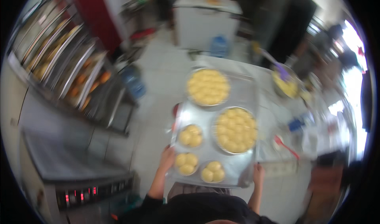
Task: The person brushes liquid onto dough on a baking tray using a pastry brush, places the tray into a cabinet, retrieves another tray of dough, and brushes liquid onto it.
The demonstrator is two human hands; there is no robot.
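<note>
My left hand [168, 157] grips the left edge of a metal sheet tray [237, 171], and my right hand [258, 170] grips its right edge near the front corner. On the tray are two large round pans of pale yellow dough balls, one at the back [208, 87] and one at the right [235, 130]. Several small round tins of dough balls [191, 135] sit at the left and front. The picture is blurred by motion.
A rack of trays with baked goods [71, 69] stands left, above an appliance with red displays [81, 194]. A counter [269, 105] holds a bowl with purple spatula [287, 81] and red utensil [287, 146]. Water jugs [134, 83], a white chest [206, 22] and other people [332, 61] are visible.
</note>
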